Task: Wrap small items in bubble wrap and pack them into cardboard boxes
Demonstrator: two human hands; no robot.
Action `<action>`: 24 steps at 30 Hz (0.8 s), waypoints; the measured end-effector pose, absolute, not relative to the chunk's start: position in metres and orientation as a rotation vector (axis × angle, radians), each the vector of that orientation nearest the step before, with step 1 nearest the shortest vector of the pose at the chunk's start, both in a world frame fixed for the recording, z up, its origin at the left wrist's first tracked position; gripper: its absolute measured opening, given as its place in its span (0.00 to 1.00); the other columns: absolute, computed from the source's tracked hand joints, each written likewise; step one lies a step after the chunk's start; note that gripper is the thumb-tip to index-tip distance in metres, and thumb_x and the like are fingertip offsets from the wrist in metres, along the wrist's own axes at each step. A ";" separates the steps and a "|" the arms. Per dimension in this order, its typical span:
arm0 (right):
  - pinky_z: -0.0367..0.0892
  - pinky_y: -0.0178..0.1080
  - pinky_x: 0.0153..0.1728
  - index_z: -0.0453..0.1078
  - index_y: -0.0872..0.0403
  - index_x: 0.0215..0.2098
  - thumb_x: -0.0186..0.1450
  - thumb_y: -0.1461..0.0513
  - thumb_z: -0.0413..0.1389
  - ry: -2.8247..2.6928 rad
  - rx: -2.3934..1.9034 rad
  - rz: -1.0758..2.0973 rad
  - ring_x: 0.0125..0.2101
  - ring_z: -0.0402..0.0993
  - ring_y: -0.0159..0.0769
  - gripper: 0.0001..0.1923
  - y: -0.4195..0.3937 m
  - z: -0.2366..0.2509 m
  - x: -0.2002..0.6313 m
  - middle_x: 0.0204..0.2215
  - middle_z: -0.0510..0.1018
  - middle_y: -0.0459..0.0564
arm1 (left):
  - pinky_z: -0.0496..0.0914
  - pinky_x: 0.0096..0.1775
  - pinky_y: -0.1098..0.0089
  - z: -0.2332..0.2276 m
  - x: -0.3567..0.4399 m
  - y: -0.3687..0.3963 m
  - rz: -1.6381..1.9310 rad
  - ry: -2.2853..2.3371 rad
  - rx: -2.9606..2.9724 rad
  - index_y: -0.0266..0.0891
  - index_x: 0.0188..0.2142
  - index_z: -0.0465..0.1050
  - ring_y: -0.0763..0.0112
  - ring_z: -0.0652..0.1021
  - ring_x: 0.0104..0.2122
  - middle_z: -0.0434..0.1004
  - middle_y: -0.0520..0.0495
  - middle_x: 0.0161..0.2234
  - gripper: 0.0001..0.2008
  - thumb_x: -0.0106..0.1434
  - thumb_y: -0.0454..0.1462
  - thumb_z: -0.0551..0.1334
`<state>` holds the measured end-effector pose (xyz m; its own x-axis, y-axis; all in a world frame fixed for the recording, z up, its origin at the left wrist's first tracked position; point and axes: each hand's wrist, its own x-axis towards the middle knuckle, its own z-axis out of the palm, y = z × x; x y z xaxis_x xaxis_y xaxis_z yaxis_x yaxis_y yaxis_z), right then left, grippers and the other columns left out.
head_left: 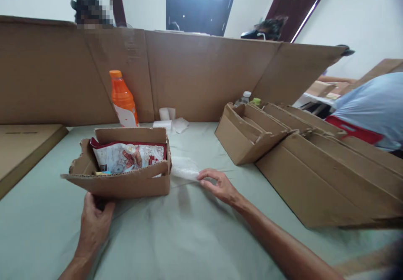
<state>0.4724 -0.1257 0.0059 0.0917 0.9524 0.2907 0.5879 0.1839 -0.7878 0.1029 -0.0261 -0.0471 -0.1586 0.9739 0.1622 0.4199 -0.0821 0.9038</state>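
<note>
A small open cardboard box [126, 185] with torn top edges stands at the left of the cloth-covered table. A white and dark-red printed food packet [129, 157] lies inside it, and a bit of yellow and blue shows beside that. My left hand [96, 221] grips the box's lower front-left corner, its fingertips hidden beneath. To the right of the box, my right hand [220, 185] pinches the near end of a thin, translucent sheet of bubble wrap [182, 167]. The sheet's far end reaches the box's right side.
An orange drink bottle [123, 99] stands behind the box, near crumpled white tissues [168, 122]. Several divided cardboard boxes [302, 162] fill the right side. A tall cardboard partition [204, 74] closes off the back. A flat carton [25, 145] lies at left; a person in light blue [374, 103] is at right.
</note>
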 end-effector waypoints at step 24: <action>0.60 0.54 0.56 0.73 0.52 0.51 0.58 0.65 0.57 -2.273 -1.274 0.242 0.64 0.61 0.50 0.22 -0.183 -0.013 0.416 0.67 0.62 0.58 | 0.75 0.31 0.67 -0.028 0.168 -0.151 0.950 1.300 1.743 0.44 0.54 0.72 0.54 0.78 0.50 0.71 0.38 0.56 0.22 0.61 0.44 0.62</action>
